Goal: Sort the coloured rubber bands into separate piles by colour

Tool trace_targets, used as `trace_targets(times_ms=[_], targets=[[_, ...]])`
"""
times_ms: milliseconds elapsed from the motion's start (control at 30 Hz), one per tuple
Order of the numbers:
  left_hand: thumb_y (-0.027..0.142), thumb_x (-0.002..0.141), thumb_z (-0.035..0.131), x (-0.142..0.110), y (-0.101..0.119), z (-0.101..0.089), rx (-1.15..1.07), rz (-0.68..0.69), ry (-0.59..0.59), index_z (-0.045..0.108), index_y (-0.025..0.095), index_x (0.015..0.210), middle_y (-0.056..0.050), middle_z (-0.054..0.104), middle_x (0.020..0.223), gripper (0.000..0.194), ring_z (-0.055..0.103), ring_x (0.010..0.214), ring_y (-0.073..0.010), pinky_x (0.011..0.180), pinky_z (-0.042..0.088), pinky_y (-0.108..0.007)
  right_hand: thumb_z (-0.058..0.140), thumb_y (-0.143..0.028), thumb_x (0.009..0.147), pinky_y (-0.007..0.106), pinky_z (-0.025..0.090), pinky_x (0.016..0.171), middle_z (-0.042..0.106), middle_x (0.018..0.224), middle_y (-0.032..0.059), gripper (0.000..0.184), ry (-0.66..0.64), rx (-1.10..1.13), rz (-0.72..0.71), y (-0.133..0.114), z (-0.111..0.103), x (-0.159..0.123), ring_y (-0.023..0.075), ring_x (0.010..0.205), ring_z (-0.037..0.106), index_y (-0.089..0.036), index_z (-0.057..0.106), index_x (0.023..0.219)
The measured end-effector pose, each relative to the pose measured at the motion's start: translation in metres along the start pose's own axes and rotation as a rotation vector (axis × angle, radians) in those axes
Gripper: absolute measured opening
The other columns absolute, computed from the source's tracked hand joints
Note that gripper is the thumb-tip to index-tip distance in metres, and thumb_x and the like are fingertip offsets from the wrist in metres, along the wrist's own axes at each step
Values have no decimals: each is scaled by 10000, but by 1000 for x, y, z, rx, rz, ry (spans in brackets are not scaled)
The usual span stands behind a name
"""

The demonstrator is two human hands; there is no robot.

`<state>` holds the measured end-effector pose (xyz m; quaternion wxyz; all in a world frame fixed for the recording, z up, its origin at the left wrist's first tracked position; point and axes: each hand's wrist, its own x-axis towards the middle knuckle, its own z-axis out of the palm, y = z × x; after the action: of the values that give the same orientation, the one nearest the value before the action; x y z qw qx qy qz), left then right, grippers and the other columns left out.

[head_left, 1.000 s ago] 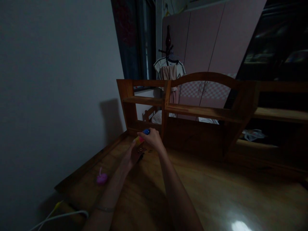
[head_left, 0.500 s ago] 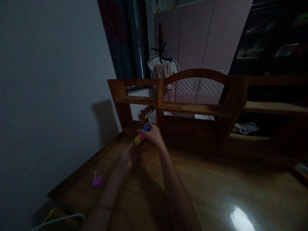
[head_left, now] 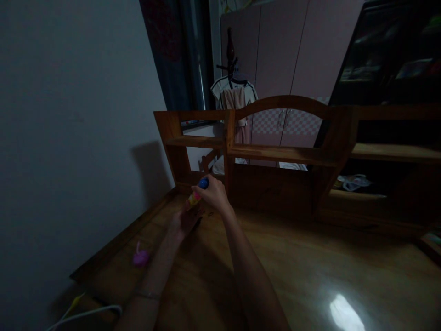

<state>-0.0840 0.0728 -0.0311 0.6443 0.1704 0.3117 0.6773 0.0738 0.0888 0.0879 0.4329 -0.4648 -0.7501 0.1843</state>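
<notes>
A small tube-shaped bottle with a pink and yellow body (head_left: 193,199) and a rounded blue top (head_left: 203,184) is held tilted above the wooden desk, near its far left corner. My right hand (head_left: 215,194) has its fingers closed around the blue end. Lower down, my left hand (head_left: 186,221) is wrapped round the yellow end; its fingertips are partly hidden in the dim light. Something small and dark shows beside the left hand, too dim to name. A purple object with an upright stem (head_left: 140,257) sits on the desk left of my left forearm.
A wooden shelf unit (head_left: 275,154) runs along the desk's back, with a plastic bag (head_left: 356,182) in its right compartment. The white wall (head_left: 86,138) borders the left side. A white cable (head_left: 89,311) lies at the lower left. Clothes (head_left: 234,94) hang on a stand behind.
Both hands have shifted slightly left with the bottle. The right hand's grip on the blue end and the left hand's hold on the yellow end look much the same.
</notes>
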Motion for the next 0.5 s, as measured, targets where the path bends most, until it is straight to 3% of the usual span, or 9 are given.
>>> trace_targets(times_ms=[233, 400, 500], targets=[[184, 935, 517, -2, -5, 3, 3, 34, 67, 643, 146, 1000, -84, 695, 905, 147, 689, 804, -178, 772, 601, -341, 673, -525, 798, 288, 459, 750, 692, 940, 24, 363, 24, 19, -64, 2, -7, 1, 207, 889, 652, -243, 607, 1018], [307, 951, 504, -10, -5, 11, 34, 79, 83, 652, 166, 990, -88, 698, 920, 208, 687, 796, -198, 758, 601, -376, 686, -500, 794, 309, 472, 790, 693, 969, 24, 401, 40, 30, -63, 3, -9, 1, 221, 925, 656, -254, 579, 1091], [284, 935, 508, -12, -5, 13, 55, 111, 127, 654, 181, 971, -79, 699, 879, 182, 688, 805, -212, 767, 595, -389, 691, -497, 787, 320, 478, 795, 688, 983, 33, 463, 50, 64, -67, 5, -9, 1, 228, 926, 659, -254, 543, 1152]])
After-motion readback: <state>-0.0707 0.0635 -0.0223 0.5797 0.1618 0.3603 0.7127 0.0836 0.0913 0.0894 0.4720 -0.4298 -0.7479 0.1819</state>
